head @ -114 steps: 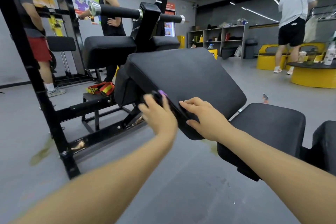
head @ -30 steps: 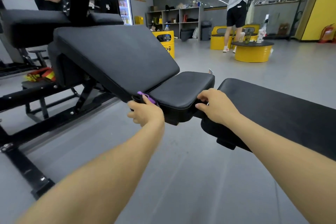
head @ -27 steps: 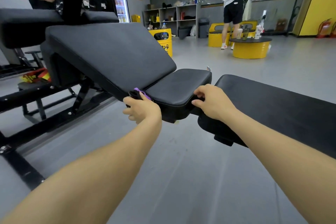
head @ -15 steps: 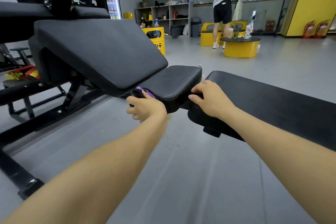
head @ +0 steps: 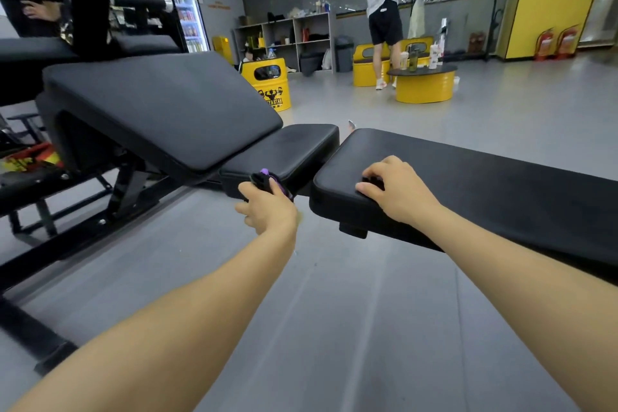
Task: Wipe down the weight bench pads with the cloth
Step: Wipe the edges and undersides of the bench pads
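— What has moved since a moment ago?

— My right hand (head: 398, 192) has left the gap between the pads and now rests on top of the flat bench pad (head: 485, 184), near its end. My left hand (head: 267, 207) has come a little away from the small seat pad (head: 287, 147).

— And the grips?

— The left hand holds the cloth (head: 267, 179), a dark bundle with a purple edge, and the fingers are curled around it. The cloth stands just above the knuckles, right at the front edge of the seat pad; I cannot tell if it touches. The right hand has bent fingers pressing on the flat pad. Something dark is under the fingertips, but I cannot tell if it holds anything.

— How far is the task?

— I judge it is in the middle. The pads show no wet marks, so I cannot say which ones are finished. The inclined back pad (head: 167, 104) lies beyond the left grip, and the long flat pad stretches away to the right of the right grip; I think this flat one is still to wipe.
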